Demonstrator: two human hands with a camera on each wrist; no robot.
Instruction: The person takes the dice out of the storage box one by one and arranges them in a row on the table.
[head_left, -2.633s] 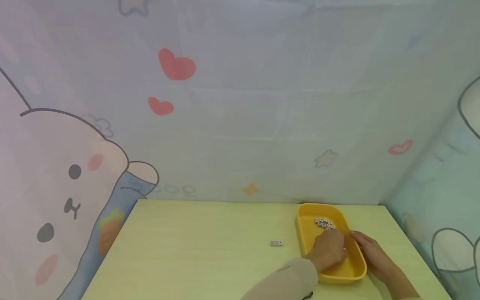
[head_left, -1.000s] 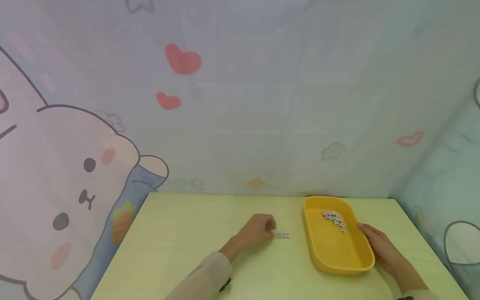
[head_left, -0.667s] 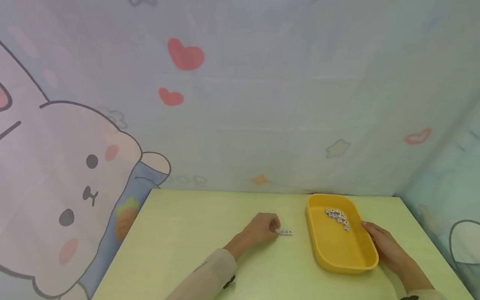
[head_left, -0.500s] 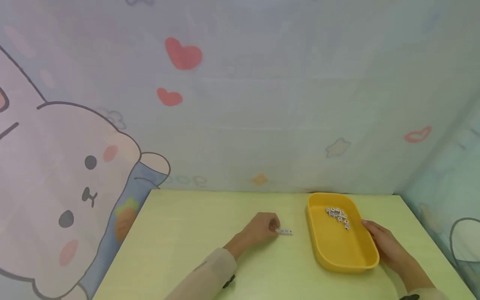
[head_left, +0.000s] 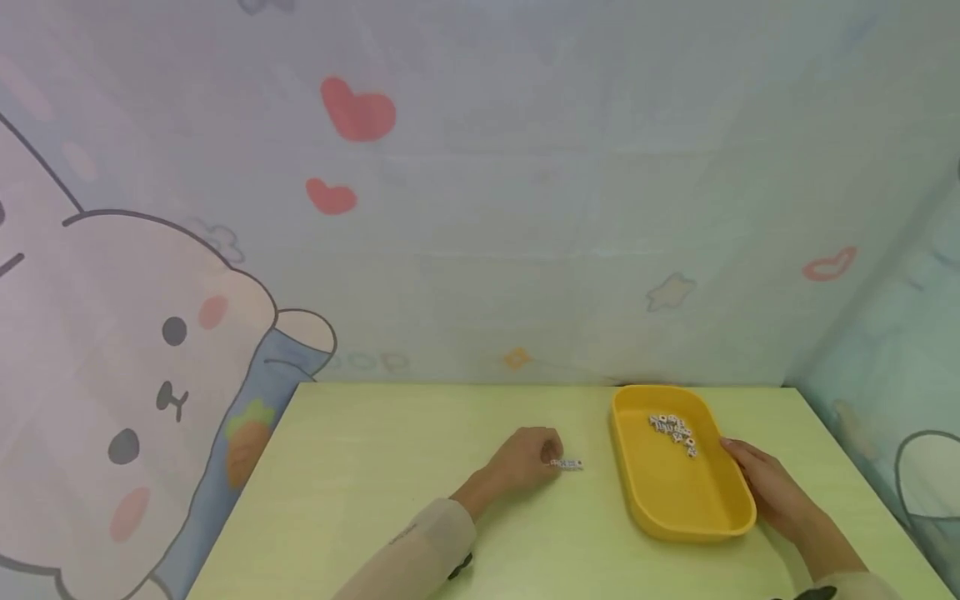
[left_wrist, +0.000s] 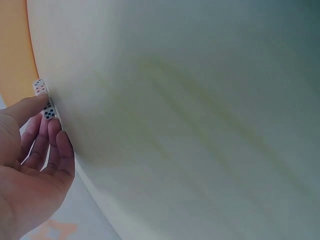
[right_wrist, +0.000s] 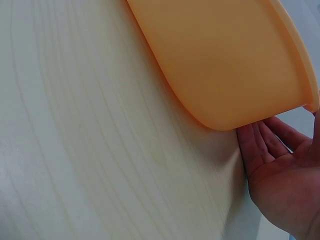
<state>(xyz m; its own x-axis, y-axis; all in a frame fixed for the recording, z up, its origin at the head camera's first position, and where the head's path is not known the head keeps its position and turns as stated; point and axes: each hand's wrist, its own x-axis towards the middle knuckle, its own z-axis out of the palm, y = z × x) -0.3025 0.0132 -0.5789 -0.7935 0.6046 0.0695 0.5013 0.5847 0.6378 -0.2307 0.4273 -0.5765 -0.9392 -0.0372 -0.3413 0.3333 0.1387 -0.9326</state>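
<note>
A short row of small white dice (head_left: 572, 464) lies on the table, left of the yellow tray (head_left: 637, 512). At the row's left end my left hand (head_left: 525, 458) pinches a die, its thumb and fingertips close together. The left wrist view shows the thumb of the left hand (left_wrist: 37, 165) across white dice (left_wrist: 49, 111) with dark and red spots; it partly hides them. Over on the right, my right hand (head_left: 768, 492) holds the tray's right side, thumb at the rim. In the right wrist view the right hand's fingers (right_wrist: 255, 145) lie against the tray's outer wall.
Several more dice (head_left: 672, 427) lie loosely clustered towards the far end inside the tray. The pale yellow-green table (head_left: 390, 442) meets a printed cloth backdrop (head_left: 480, 250) at its back edge, and more cloth hangs on the right.
My left hand has moved left out of the tray, bringing a die to the row's left end. In the last half second it barely moves. The right hand stays at the tray.
</note>
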